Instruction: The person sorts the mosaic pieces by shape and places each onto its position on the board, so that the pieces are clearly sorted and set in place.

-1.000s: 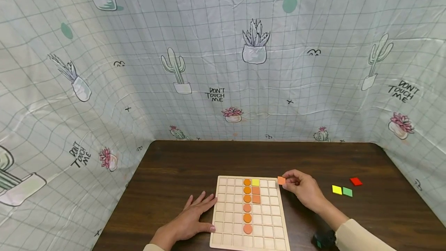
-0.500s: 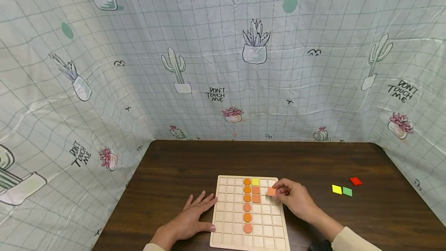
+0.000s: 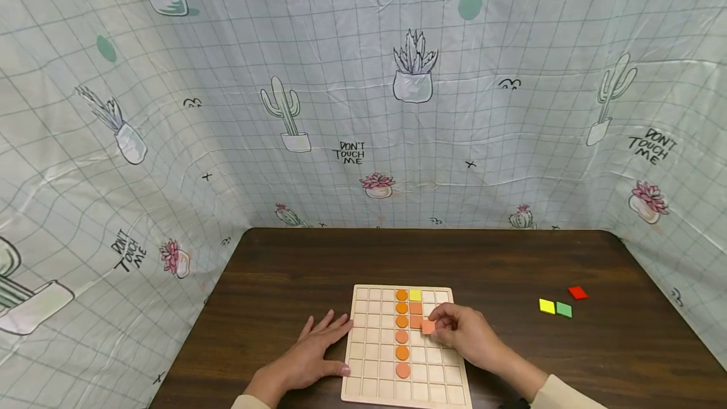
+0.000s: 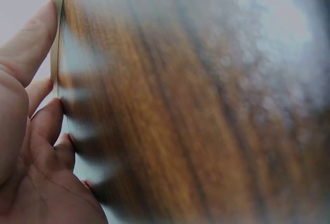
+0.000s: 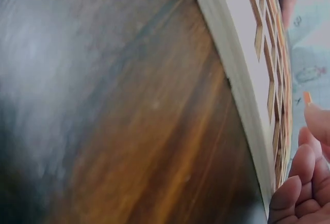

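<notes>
A light wooden grid board [image 3: 372, 368] lies on the dark table. Orange discs [image 3: 402, 336] run down one column of it. Beside their upper end sit a yellow square tile [image 3: 415, 295] and two orange square tiles [image 3: 416, 308]. My right hand [image 3: 468, 336] pinches another orange square tile [image 3: 428, 327] over the board, just right of the lower orange tile; in the right wrist view only the edge of the held tile [image 5: 308, 98] shows. With fingers spread, my left hand [image 3: 307, 355] rests at the board's left edge, thumb and fingertips touching it.
To the right on the table [image 3: 284, 257] lie a yellow tile [image 3: 547, 307], a green tile [image 3: 564, 309] and a red tile [image 3: 577, 293]. A patterned cloth [image 3: 341, 112] hangs behind and at both sides. A dark object shows partly by the right sleeve.
My right hand has carried the orange square tile leftward and nearer, from the board's upper right corner to beside the orange tiles. The left hand has stayed in place.
</notes>
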The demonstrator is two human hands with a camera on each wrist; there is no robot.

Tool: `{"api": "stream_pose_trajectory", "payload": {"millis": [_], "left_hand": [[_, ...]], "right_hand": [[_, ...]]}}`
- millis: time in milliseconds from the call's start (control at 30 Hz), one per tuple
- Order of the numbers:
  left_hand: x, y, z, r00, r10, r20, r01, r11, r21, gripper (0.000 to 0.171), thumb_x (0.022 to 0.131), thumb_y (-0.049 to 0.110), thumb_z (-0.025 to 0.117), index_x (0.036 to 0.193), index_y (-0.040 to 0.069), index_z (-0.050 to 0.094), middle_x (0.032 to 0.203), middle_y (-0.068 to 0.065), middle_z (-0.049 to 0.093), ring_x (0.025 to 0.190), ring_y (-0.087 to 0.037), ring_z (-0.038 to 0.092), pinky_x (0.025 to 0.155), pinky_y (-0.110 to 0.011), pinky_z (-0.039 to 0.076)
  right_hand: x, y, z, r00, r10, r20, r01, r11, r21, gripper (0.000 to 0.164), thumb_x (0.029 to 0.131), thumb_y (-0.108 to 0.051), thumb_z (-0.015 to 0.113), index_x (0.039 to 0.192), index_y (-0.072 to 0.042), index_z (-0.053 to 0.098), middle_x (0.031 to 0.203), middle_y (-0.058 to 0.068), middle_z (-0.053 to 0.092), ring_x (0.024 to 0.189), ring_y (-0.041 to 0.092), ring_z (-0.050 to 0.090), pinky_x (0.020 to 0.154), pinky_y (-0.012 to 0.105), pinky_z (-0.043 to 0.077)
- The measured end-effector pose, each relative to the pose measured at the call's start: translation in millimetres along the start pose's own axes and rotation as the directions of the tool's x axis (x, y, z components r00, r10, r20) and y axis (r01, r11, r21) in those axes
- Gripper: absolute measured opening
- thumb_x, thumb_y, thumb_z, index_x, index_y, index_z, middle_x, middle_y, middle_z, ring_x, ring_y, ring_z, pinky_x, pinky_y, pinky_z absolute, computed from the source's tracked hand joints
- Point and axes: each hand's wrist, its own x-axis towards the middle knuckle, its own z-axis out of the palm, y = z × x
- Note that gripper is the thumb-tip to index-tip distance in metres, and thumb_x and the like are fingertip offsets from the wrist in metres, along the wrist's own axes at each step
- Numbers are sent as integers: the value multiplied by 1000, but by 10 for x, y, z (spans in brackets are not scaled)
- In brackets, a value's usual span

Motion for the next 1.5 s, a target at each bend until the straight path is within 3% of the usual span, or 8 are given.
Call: {"api": "stream_pose_trajectory", "payload": {"millis": [633,967,1500], "left_hand": [[-3,0,-9,1000,-18,15,18,1000,1,89,90,43,81,163,12,42,172,-12,32,163,-42,12,128,-70,-5],[-3,6,-9,1000,-5,6,5,1000,6,88,90,43,81,163,11,42,172,-13,33,163,-43,13,127,-71,-4],[6,0,-18,1000,-12,12,12,1000,-19,88,91,43,80,163,12,42,172,-11,33,163,-41,12,128,-69,-5]], "right_hand": [[-6,-110,113,999,1,47,2,998,-69,14,88,-8,85,98,-11,76,84,-5,65,73,3,55,65,20,48],[-30,-139,193,1000,-11,-2,11,982,-191,14,83,-14,89,92,-18,78,88,-9,62,77,1,51,69,23,47],[-14,-125,216,1000,25,-11,-26,985,-170,16,83,-15,90,93,-18,78,87,-7,59,75,5,50,67,23,45]]}}
